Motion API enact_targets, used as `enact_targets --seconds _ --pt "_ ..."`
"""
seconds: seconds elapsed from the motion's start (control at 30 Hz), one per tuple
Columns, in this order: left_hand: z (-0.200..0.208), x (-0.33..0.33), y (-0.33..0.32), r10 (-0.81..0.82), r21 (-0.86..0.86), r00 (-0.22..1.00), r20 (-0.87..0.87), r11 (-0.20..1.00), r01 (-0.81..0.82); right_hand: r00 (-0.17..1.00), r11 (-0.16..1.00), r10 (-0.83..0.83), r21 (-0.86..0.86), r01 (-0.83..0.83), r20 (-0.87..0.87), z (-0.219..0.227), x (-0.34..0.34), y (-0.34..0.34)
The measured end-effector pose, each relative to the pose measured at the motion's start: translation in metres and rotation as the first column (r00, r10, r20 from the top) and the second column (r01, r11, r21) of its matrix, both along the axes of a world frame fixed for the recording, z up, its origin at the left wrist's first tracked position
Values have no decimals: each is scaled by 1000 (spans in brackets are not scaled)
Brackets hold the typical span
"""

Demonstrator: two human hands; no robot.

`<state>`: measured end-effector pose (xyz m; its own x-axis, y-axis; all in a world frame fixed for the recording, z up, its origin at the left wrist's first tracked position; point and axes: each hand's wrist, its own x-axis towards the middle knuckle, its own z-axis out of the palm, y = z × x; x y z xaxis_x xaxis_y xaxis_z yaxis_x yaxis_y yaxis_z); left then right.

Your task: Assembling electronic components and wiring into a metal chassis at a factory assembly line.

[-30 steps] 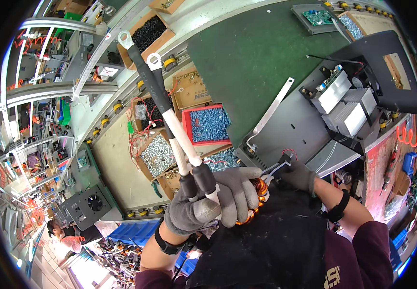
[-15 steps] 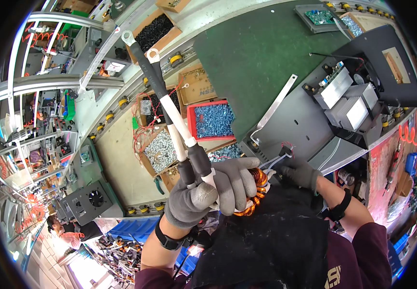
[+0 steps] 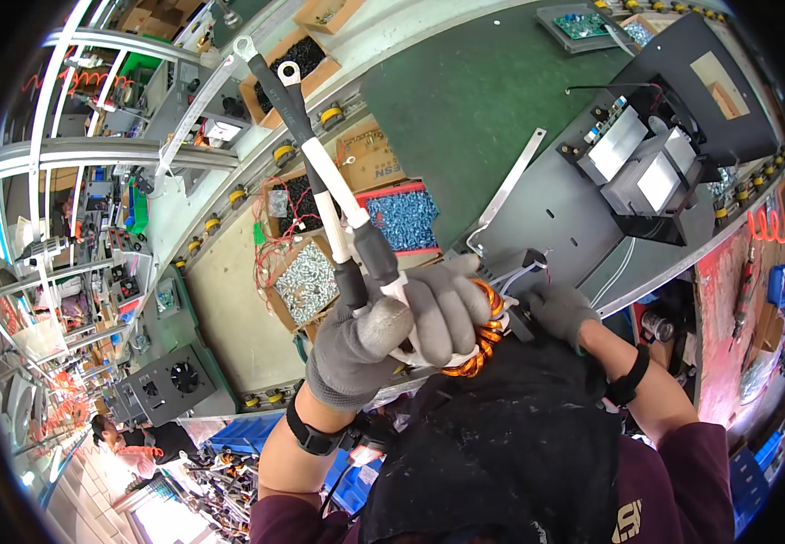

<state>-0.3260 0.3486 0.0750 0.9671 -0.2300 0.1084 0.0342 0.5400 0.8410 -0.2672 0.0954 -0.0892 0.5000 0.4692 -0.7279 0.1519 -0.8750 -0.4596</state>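
Observation:
My left hand, in a grey work glove, is closed around the base of two thick cables and the copper-wound ring coil beside them. The cables stick up and away, black and white sleeved, ending in metal ring lugs. My gloved right hand is at the near edge of a dark metal chassis, right of the coil, its fingers curled; whatever they hold is hidden. Grey wires and a small black connector are just beyond it. A flat metal strip slants up from the chassis.
Heat-sink blocks stand on the chassis at right. Beyond my left hand are a red bin of bluish screws and a box of silvery fasteners. A green circuit board lies far right. Another person is at lower left.
The chassis has shifted slightly left in view. My left hand has moved a little down and left, with the cables and coil still in it. My right hand has shifted slightly left and upward.

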Motion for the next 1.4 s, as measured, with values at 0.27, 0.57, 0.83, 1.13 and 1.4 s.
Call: enact_targets --seconds 0.27,0.57,0.83,1.13,1.4 --pt "45 2 -22 544 417 733 -408 825 -381 988 986 153 -70 -151 34 80 22 -4" --pt "60 96 -68 -51 572 996 72 820 0 870 323 140 852 412 -473 112 61 3" --pt "-118 70 -36 72 831 990 -122 552 62 812 184 -385 826 532 -438 49 62 -7" --pt "-89 80 -72 -212 977 961 -180 -151 150 759 867 -498 251 430 419 21 64 6" --pt "-85 170 -95 -579 919 758 -299 -389 65 833 927 -374 162 337 408 24 67 -6"
